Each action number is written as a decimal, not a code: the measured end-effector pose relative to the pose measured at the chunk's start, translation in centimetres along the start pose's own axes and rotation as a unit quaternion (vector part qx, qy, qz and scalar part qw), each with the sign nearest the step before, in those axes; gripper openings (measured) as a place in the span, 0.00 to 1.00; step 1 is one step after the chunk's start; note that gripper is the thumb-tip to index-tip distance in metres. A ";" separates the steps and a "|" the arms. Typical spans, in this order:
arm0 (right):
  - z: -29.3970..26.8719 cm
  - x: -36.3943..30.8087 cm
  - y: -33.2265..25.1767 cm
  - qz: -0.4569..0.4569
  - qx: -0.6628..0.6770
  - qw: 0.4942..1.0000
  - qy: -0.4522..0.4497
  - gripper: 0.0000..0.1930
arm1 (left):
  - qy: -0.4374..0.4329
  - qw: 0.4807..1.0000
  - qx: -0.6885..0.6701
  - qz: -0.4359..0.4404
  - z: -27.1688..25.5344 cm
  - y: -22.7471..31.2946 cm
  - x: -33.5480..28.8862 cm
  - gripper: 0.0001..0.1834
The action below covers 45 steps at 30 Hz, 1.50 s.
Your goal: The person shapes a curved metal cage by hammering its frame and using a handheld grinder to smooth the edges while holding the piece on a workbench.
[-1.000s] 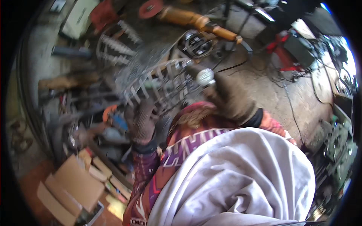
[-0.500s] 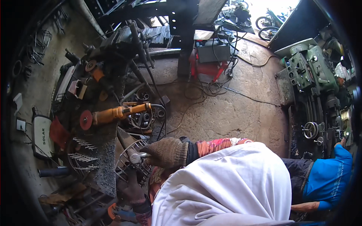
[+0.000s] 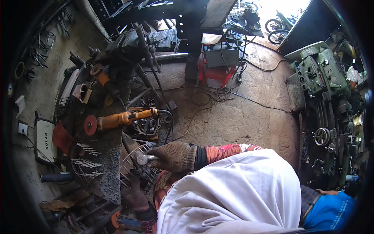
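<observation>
My right hand (image 3: 176, 156), in a brown knitted glove, is closed around the handle of a hammer (image 3: 141, 159). The hammer's round metal head lies over a curved metal frame with several thin rods (image 3: 125, 165). Just below it, my left hand (image 3: 136, 195), in a dark glove, is closed at the frame's lower side; its fingers are dark and partly hidden. White cloth (image 3: 233, 191) fills the lower middle of the view.
An orange angle grinder (image 3: 120, 119) with a red disc lies on the bench; a smaller grinder (image 3: 103, 78) lies behind it. Several rod pieces (image 3: 86, 163) rest nearby. Cables (image 3: 224, 93) cross the floor beside a red-and-grey machine (image 3: 220, 62). A green lathe (image 3: 321, 74) and a person in blue (image 3: 329, 210) are at right.
The person in blue has shifted toward the lower edge, and their hand has left the lathe. My two hands and the hammer stay almost where they were; the view has shifted slightly.
</observation>
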State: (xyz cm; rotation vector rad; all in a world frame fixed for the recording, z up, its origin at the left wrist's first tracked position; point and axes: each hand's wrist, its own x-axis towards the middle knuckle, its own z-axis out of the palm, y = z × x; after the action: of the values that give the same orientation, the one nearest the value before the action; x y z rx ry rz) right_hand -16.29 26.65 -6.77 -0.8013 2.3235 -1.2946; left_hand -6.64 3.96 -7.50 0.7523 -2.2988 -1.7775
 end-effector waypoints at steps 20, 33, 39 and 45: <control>0.6 0.6 0.3 0.043 0.091 0.995 0.005 0.19 | 0.074 0.940 -0.332 -0.017 -3.7 0.9 -1.9 0.08; 0.3 1.6 -1.8 -0.076 0.031 0.997 0.000 0.22 | 0.126 0.973 -0.188 -0.043 -2.6 0.8 -2.4 0.05; -1.8 2.2 -4.7 -0.133 0.064 0.989 0.010 0.21 | 0.067 0.989 -0.126 -0.035 -2.7 0.9 -2.1 0.07; -1.0 2.4 -3.8 -0.056 0.061 0.996 0.022 0.24 | 0.053 0.988 -0.142 -0.038 -3.3 1.6 -1.8 0.06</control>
State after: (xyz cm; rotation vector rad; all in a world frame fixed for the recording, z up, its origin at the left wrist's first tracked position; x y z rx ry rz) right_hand -17.56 24.23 -3.10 -0.8804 2.2360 -1.5005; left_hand -4.23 2.17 -4.73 0.8678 -1.9185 -1.9885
